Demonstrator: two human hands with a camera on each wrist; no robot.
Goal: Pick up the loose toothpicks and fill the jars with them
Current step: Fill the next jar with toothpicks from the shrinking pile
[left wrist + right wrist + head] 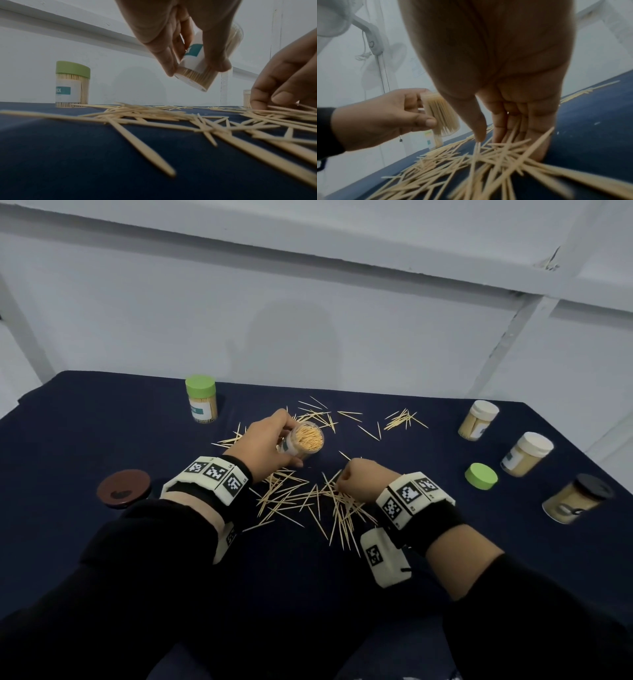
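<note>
A dark blue cloth covers the table (pixel 102 412) below pale walls. The left hand (pixel 265 445) clasps a tilted open jar (pixel 303 441); the right hand's (pixel 359 475) fingers curl into loose toothpicks (pixel 291 498) on the cloth.

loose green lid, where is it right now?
In the head view the loose green lid lies on the dark cloth at right, between the white-capped jar and the right hand.
</note>
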